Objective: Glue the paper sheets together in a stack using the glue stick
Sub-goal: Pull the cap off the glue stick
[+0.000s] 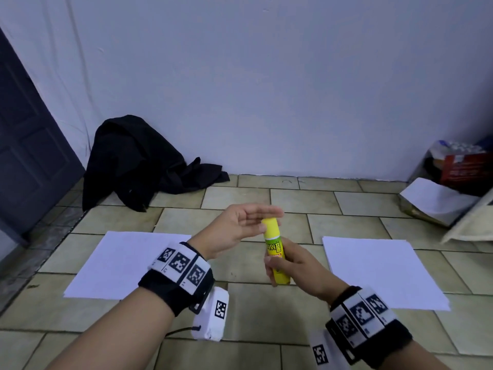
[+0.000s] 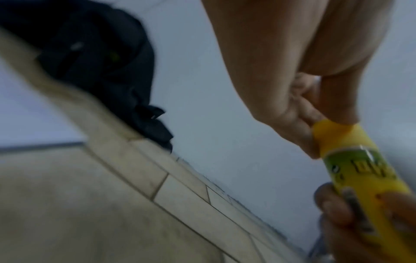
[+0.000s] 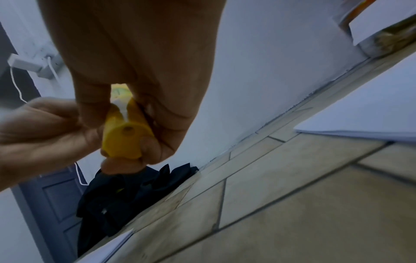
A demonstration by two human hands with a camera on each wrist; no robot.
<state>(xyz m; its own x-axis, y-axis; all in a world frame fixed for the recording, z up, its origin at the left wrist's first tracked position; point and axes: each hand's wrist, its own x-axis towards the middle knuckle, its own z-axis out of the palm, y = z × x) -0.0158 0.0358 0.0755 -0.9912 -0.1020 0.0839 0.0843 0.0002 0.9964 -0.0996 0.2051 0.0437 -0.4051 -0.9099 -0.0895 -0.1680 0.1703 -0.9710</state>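
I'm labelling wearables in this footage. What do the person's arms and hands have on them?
Both forearms are bare, with no sleeves or gloves. The left wrist and right wrist each wear a black strap carrying white panels printed with square black-and-white marker codes. A white box with another marker hangs under the left wrist, trailing a thin black cable.

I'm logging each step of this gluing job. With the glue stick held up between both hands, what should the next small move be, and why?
Probably pull the cap off. The right hand grips the body of the glue stick upright, and the left hand has its fingertips on the cap, which is still on. Both paper sheets lie untouched on the floor, so no glue can go on until the stick is open.
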